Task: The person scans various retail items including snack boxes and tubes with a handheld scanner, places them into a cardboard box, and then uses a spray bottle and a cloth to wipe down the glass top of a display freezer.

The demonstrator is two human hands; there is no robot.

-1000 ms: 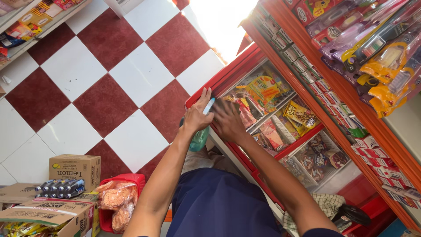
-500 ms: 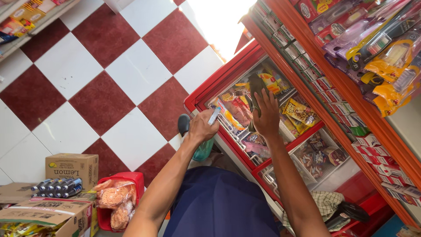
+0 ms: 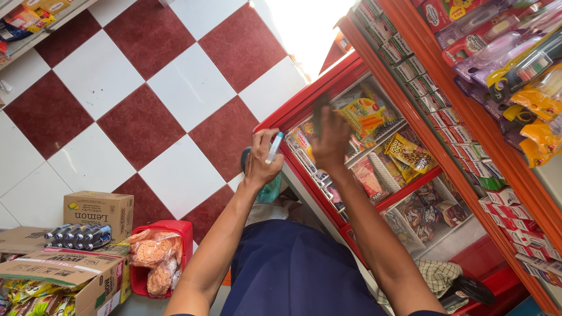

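Yellow snack packets [image 3: 367, 114] fill the red rack's baskets; a brown carton [image 3: 98, 209] stands on the floor.

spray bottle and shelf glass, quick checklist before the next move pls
1. Left hand grips spray bottle: ok, fingers wrapped round its neck.
2. Nozzle aimed at the glass: cannot tell, it points up along the red frame.
3. Right hand on the shelf front: ok, spread flat over the snack packets, though blurred.
4. Cloth under right hand: cannot tell, only a dark blur at the fingertips.
5. Floor beside the person: not ok, red basket and boxes stand close by the left arm.
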